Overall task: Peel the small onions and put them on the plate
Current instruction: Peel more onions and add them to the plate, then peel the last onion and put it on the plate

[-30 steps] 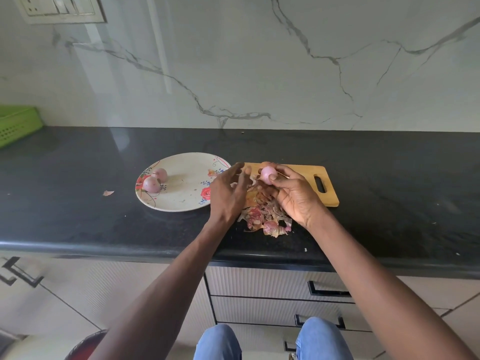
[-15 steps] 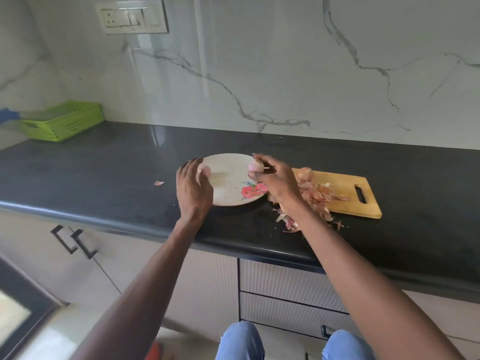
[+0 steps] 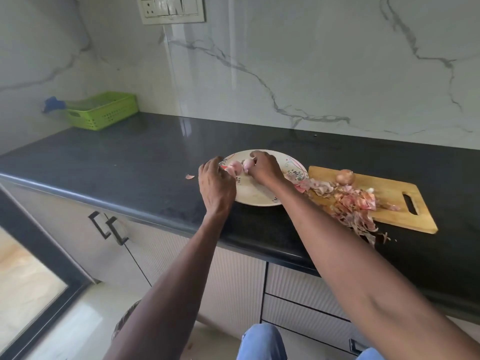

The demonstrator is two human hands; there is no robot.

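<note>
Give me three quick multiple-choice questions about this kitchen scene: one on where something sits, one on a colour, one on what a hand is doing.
1. Where is the unpeeled onion?
A. on the cutting board
B. on the plate
C. in the basket

2. What colour is the basket?
A. red
B. green
C. white

3. What is the right hand doing?
A. resting flat on the counter
B. lifting the board
C. holding a peeled onion over the plate

Answers: 1 A, it sits at the board's far edge behind the peels. 2 B, bright green plastic. 3 C, its fingers curl round the onion above the plate.
</note>
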